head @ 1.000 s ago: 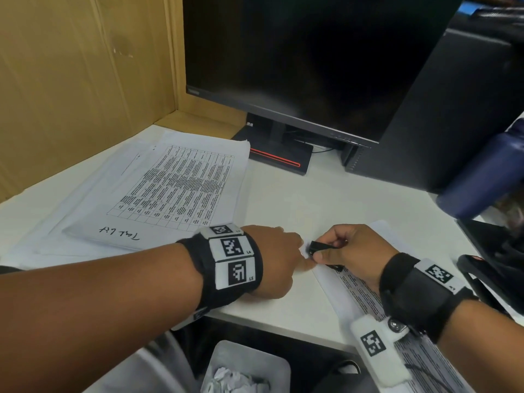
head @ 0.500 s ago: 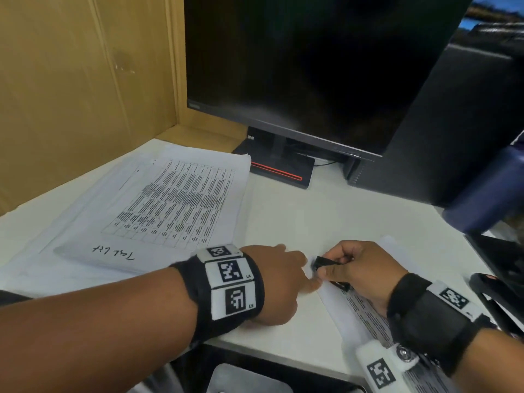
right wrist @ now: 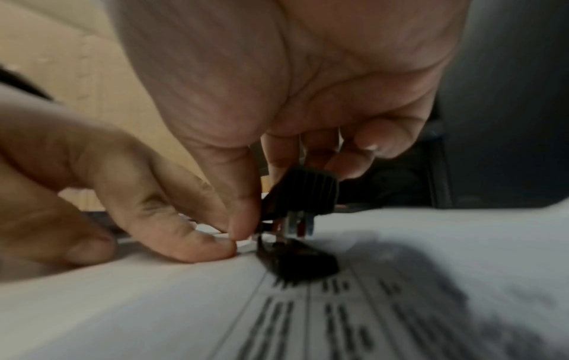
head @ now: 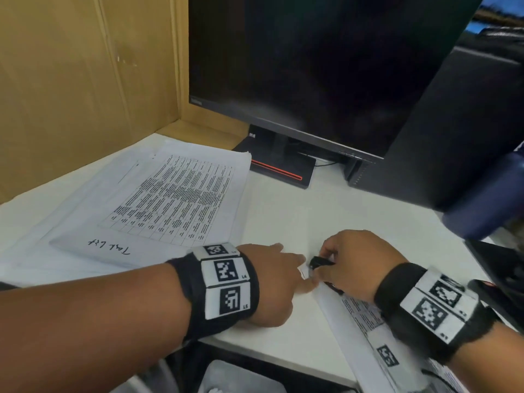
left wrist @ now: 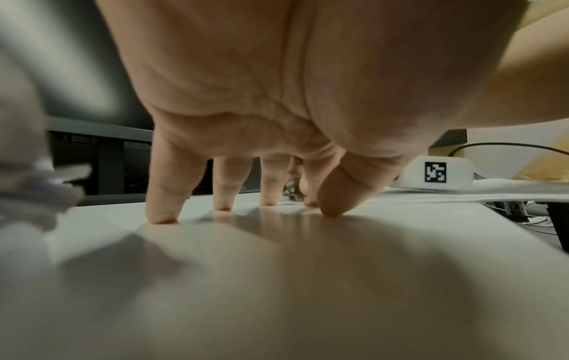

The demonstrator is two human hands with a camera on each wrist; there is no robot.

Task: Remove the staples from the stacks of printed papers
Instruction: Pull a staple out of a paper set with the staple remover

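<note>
A printed paper stack [head: 357,314] lies at the desk's front right, and its top-left corner is under both hands. My right hand [head: 326,265] pinches a black staple remover [head: 319,261] between thumb and fingers, jaws down on that corner. In the right wrist view the staple remover [right wrist: 303,193] bites at the stack [right wrist: 307,316] beside my right hand's fingertips [right wrist: 243,226]. My left hand [head: 286,269] presses straight fingertips [left wrist: 161,218] onto the desk and the paper's edge, right beside the remover. The staple itself is hidden. A second printed stack [head: 170,205] lies at the left.
A dark monitor [head: 312,66] on its stand [head: 280,169] fills the back, with a wooden partition [head: 85,80] at the left. A dark computer case [head: 453,137], a blue bottle [head: 487,194] and black gear [head: 504,268] crowd the right. A bin [head: 241,378] sits below the desk edge.
Both hands stay at the paper's corner, with the remover still pinched there. Only the head view has shifted a little.
</note>
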